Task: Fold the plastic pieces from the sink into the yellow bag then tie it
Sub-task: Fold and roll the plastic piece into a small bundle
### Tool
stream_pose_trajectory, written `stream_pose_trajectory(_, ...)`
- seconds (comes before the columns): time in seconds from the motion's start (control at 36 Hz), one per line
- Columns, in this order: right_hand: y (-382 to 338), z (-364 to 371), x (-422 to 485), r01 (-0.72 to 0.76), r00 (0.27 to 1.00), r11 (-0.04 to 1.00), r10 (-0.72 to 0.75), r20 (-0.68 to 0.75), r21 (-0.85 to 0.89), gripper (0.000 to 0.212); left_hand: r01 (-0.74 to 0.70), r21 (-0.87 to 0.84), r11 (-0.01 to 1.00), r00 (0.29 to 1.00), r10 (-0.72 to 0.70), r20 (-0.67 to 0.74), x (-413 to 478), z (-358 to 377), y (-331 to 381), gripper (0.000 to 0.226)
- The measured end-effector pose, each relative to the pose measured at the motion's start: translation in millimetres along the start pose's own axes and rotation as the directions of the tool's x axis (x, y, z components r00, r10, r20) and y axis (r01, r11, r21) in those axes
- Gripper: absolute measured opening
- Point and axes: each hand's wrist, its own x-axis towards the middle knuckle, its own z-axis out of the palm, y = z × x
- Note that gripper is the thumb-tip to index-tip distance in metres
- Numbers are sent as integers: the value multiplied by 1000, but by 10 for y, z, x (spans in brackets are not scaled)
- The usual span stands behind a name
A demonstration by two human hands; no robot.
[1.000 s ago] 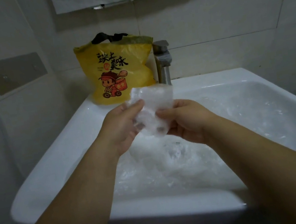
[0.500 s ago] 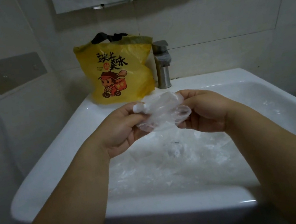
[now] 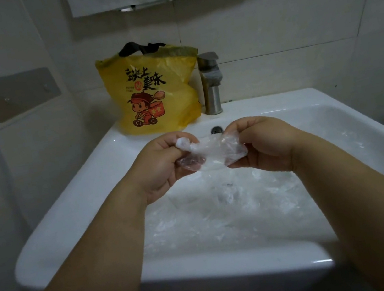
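Here the left hand and right hand pinch opposite ends of a clear plastic piece above the sink. The yellow bag stands on the rim behind, beside the tap. Both forearms cover part of the basin, and the loose plastic there blurs together.

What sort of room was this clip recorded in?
Probably a bathroom or washroom: a white sink with a metal tap at its back edge, and pale tiled walls around it.
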Motion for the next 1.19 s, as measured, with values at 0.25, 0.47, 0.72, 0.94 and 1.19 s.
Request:
stream_pose_trajectory(0.25, -59, 28, -66, -91, 988, 996, 89, 129, 12, 37, -167, 255, 952, 968, 208, -141, 61, -22, -91, 58)
stream_pose_trajectory(0.47, 34, 24, 0, -28, 999, 981, 20, -42, -193, 10, 13, 252, 968, 995, 13, -100, 5, -1, -59, 58)
stream_pose_trajectory(0.72, 24, 41, -12, 65, 992, 968, -88, -87, -242, 18, 79, 0, 997, 995, -79, -53, -13, -9, 29, 44)
stream_pose_trajectory(0.94, 63, 53, 22, 136, 982, 935, -172, -82, -327, 37, -22, 359, 933, 984, 85, -159, -1, 44, -77, 16)
stream_pose_trajectory(1.19, 109, 18, 52, 169, 957, 817, -270, -108, -551, 60, -133, 534, 835, 956, 250, -154, -12, 37, -114, 28)
